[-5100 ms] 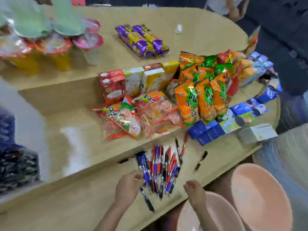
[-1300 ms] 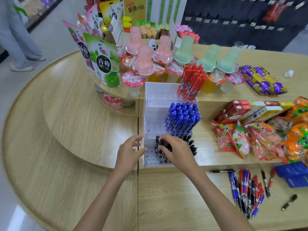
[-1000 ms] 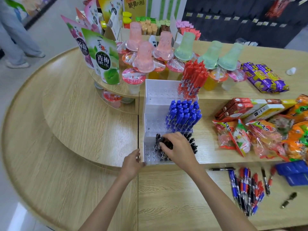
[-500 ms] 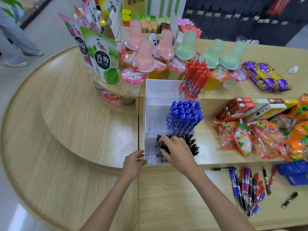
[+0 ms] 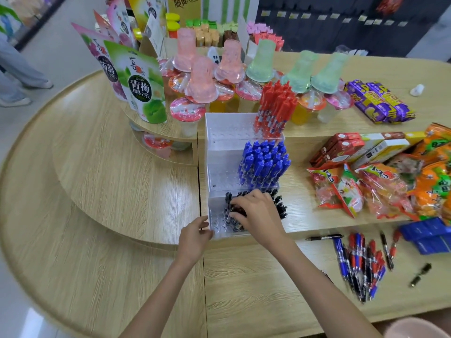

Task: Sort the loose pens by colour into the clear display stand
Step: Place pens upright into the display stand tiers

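black pens (image 5: 280, 206), front tier, clear stand (image 5: 219, 154): right hand (image 5: 256, 213) fingers curled on them; left hand (image 5: 195, 234) relaxed, touching stand.

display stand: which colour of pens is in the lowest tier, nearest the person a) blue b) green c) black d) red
c: the right hand grips black pens in the lowest tier of the display stand; blue pens fill the middle tier and red pens the top.
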